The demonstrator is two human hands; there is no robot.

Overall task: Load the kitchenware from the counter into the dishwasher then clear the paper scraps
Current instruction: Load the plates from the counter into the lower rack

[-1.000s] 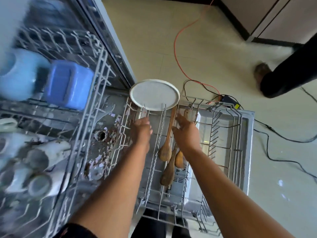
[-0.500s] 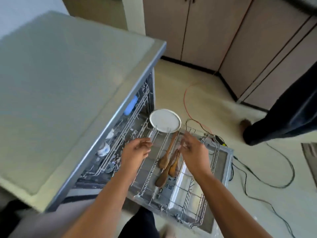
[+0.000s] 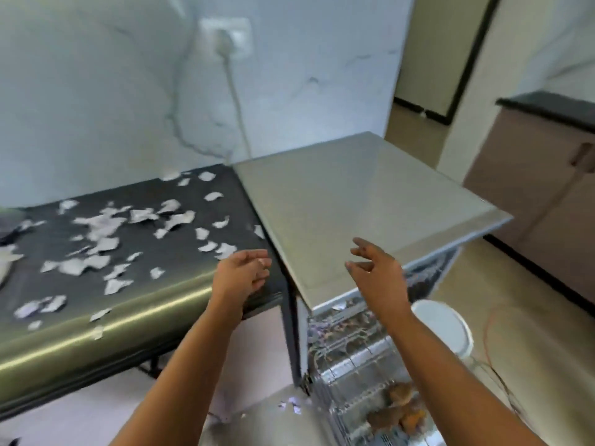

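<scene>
Several white paper scraps (image 3: 103,244) lie scattered over the black counter (image 3: 167,259) on the left. The steel dishwasher (image 3: 354,201) stands beside it, its lower rack (image 3: 360,368) pulled out below. A white plate (image 3: 446,326) stands on edge in the rack, and wooden spoons (image 3: 399,410) lie at its near end. My left hand (image 3: 240,276) hovers over the counter's right corner, fingers loosely curled, holding nothing. My right hand (image 3: 378,272) is raised over the dishwasher top's front edge, fingers spread and empty.
A white cable (image 3: 236,101) runs from a wall socket (image 3: 225,35) down behind the counter. Paper scraps (image 3: 291,408) also lie low beside the dishwasher. Brown cabinets (image 3: 544,194) with a dark top stand at the right. An orange wire (image 3: 489,333) crosses the floor.
My view has swung up from the rack to the counter and dishwasher top. Both hands have left the rack and risen to counter height, empty.
</scene>
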